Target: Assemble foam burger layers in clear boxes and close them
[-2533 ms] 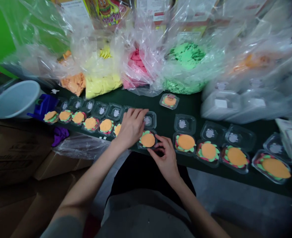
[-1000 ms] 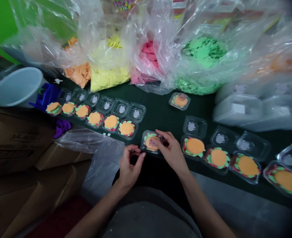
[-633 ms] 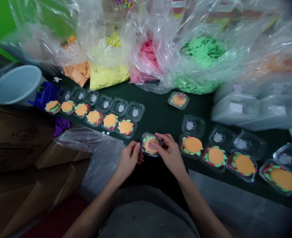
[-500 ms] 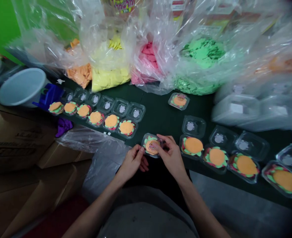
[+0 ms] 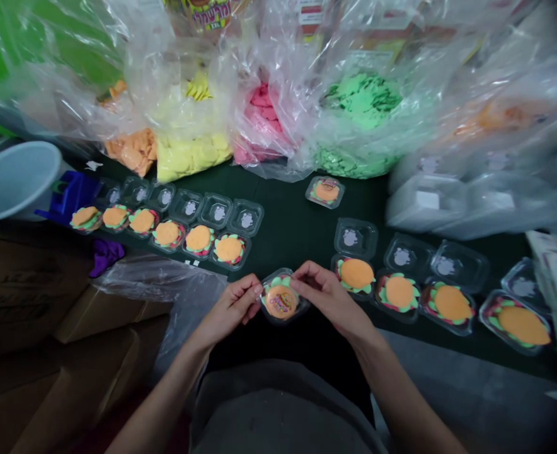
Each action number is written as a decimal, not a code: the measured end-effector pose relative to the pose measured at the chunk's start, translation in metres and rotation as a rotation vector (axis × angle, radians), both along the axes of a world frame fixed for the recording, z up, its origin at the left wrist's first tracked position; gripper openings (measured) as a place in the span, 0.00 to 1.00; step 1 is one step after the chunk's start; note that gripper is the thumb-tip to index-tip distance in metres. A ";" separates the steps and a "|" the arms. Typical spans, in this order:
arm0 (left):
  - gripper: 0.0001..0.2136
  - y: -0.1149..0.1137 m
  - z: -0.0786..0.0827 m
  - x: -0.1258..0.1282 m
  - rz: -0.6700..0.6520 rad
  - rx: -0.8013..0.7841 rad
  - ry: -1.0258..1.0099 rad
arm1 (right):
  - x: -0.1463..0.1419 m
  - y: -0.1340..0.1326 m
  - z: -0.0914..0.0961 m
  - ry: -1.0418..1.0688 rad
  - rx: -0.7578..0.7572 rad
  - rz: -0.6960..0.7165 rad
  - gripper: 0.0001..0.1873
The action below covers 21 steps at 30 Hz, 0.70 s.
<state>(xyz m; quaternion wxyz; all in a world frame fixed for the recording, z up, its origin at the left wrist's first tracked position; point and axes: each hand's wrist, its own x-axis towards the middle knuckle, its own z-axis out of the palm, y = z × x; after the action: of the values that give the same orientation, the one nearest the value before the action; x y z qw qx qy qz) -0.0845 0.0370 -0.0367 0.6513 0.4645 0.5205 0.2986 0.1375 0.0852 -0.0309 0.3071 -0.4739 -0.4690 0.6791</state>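
Layout, referred to the lidded container (image 5: 281,301), which I see at the near edge of the table (image 5: 292,227).

- The left hand (image 5: 234,306) pinches its left rim, and the right hand (image 5: 328,295) pinches its right and rear rim.
- Left of it, slightly farther back: a row of open containers (image 5: 184,230), filled halves in front, lids behind.
- Right of it: a second such row (image 5: 401,290).
- Behind it, well apart: one lone container (image 5: 326,191).
- Farther behind: the bags (image 5: 269,120), side by side.
- Far left: a bucket (image 5: 16,180).
- Behind and right: stacked trays (image 5: 448,202).
- Left and below the table: cardboard boxes (image 5: 33,296).
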 end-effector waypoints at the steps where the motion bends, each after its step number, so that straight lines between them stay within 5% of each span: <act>1: 0.19 0.003 0.005 -0.005 -0.062 0.006 0.012 | -0.001 0.003 0.002 0.061 -0.046 0.020 0.15; 7: 0.19 0.017 0.026 -0.017 -0.258 -0.002 0.054 | -0.007 0.001 0.005 0.200 -0.174 0.008 0.16; 21: 0.18 0.046 0.031 -0.013 -0.514 -0.059 -0.032 | 0.005 -0.026 0.002 0.384 -0.318 -0.098 0.13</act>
<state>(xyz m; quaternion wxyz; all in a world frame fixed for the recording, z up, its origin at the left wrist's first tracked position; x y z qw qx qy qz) -0.0978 0.0832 -0.0055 0.7274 0.5573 0.3834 0.1153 0.1421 0.0593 -0.0284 0.3449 -0.4007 -0.2657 0.8062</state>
